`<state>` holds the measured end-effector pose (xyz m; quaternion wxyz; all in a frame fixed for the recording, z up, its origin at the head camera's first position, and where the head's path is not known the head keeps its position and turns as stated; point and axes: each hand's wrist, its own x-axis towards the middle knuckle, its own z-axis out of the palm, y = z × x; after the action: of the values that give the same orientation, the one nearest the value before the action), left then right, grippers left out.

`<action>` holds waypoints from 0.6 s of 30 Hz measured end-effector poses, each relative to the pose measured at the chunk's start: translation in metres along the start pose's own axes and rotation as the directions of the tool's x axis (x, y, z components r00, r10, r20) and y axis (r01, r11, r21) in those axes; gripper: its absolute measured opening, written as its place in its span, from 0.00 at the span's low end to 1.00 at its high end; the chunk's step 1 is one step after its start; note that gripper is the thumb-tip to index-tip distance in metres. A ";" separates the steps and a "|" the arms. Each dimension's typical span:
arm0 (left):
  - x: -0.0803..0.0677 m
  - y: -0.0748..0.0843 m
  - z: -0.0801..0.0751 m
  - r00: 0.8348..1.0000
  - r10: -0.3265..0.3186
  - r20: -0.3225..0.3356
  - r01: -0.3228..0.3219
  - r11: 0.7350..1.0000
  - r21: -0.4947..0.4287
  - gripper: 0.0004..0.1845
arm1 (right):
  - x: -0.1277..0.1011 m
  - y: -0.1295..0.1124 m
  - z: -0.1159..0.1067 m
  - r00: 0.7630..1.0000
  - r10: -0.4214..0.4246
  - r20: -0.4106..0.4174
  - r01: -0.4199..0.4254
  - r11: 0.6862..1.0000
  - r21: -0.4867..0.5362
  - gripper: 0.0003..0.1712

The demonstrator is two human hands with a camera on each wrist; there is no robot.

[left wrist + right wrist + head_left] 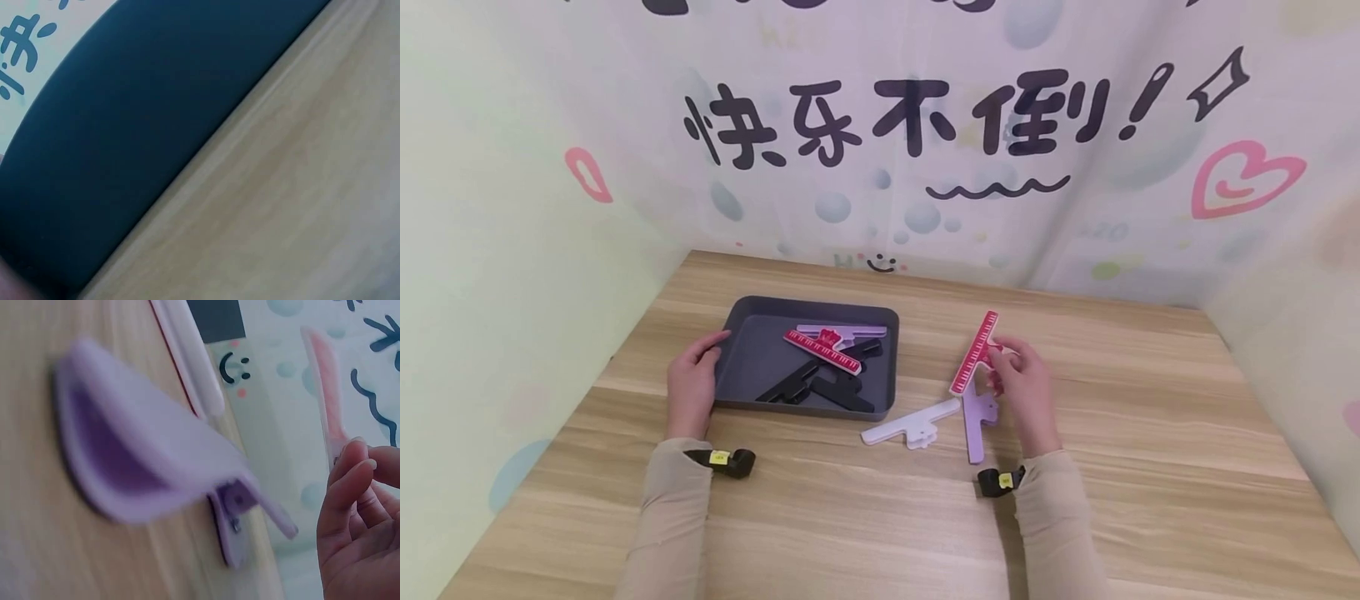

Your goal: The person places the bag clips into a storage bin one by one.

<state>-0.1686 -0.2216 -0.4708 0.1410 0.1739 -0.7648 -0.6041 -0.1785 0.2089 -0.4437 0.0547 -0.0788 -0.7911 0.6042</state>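
My right hand (1028, 390) pinches a red clip (974, 354) with a white piano-key pattern by its handle, raised over the table. Right below it lies a purple clip (974, 423), which looms large in the right wrist view. Beside that one is a white clip (910, 425). At the left side of the dark grey tray (752, 350), my left hand (692, 383) grips the rim. Inside the tray, another red clip (822, 351) rests across black clips (847, 389), with a second purple clip (868, 332) behind it.
The wooden table (865, 517) meets a printed cloth backdrop (880, 208) at its back edge, with pale cloth on both sides. A small black wrist camera (737, 463) juts from the left sleeve, and another camera (996, 482) from the right sleeve.
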 end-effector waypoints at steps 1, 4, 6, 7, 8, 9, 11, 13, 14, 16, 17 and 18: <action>0.000 0.000 0.000 1.000 0.000 0.002 0.000 1.000 -0.001 0.15 | -0.002 -0.003 0.003 1.000 0.005 -0.001 -0.005 1.000 -0.008 0.23; 0.000 0.001 0.000 1.000 0.002 0.001 -0.002 1.000 -0.002 0.15 | -0.006 -0.012 0.012 1.000 0.004 0.022 -0.003 1.000 -0.025 0.20; 0.000 0.001 0.000 1.000 0.002 -0.001 -0.002 1.000 0.000 0.15 | -0.007 -0.014 0.017 1.000 -0.002 0.029 0.003 0.999 -0.039 0.18; 0.000 0.002 0.000 1.000 0.003 -0.002 -0.003 1.000 -0.002 0.15 | -0.007 -0.014 0.020 0.999 -0.009 0.037 0.011 0.999 -0.041 0.18; 0.000 0.002 0.000 1.000 0.004 -0.002 -0.004 1.000 -0.003 0.15 | -0.007 -0.015 0.022 0.999 -0.018 0.046 0.020 0.999 -0.051 0.18; -0.001 0.003 0.000 1.000 0.005 -0.003 -0.005 1.000 -0.006 0.15 | -0.008 -0.015 0.025 0.998 -0.025 0.054 0.028 0.998 -0.059 0.18; -0.001 0.003 0.001 1.000 0.005 -0.002 -0.005 1.000 -0.011 0.15 | -0.010 -0.017 0.029 0.997 -0.036 0.068 0.039 0.998 -0.054 0.18; -0.002 0.004 0.000 1.000 0.011 0.003 -0.011 1.000 -0.011 0.15 | -0.011 -0.018 0.034 0.995 -0.045 0.084 0.048 0.998 -0.035 0.18; -0.002 0.005 0.000 1.000 0.011 0.003 -0.011 1.000 -0.012 0.15 | -0.012 -0.018 0.037 0.994 -0.047 0.094 0.049 0.999 -0.022 0.19; -0.002 0.005 0.000 1.000 0.010 0.006 -0.009 1.000 -0.012 0.15 | -0.014 -0.018 0.041 0.992 -0.054 0.112 0.054 0.999 0.005 0.19; -0.002 0.005 0.000 1.000 0.011 0.006 -0.011 1.000 -0.010 0.15 | -0.015 -0.018 0.044 0.991 -0.060 0.120 0.059 0.998 0.007 0.19; -0.002 0.005 0.000 1.000 0.013 0.006 -0.013 1.000 -0.007 0.15 | -0.015 -0.018 0.046 0.989 -0.061 0.133 0.061 0.998 0.003 0.19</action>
<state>-0.1669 -0.2196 -0.4657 0.1434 0.1667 -0.7643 -0.6062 -0.1728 0.1577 -0.4380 0.0203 -0.0141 -0.7954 0.6056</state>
